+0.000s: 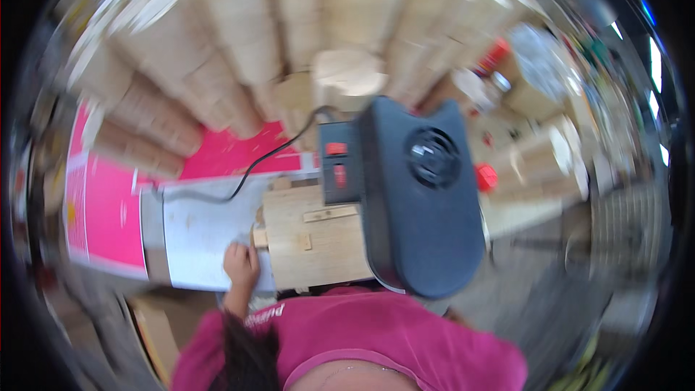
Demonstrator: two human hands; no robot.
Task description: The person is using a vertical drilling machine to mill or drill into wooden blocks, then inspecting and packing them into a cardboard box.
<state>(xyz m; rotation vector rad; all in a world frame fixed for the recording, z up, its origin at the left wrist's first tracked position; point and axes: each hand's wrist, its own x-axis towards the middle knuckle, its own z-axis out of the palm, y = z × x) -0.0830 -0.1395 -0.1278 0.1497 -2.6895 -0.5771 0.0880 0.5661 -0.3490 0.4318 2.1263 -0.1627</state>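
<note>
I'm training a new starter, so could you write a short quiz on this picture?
1. On which side of the machine is the left hand?
2. True or false: the board is bright green.
3. Which runs across the pink surface? A) a hammer; B) a cable; C) a glove.

Key:
1. Left.
2. False; it is pale tan.
3. B.

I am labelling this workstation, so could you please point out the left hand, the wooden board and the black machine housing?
Left hand (241, 264): head view, middle of the hand.
Wooden board (334, 255): head view, bare upper face.
Black machine housing (427, 235): head view, top below the round vent.
</note>
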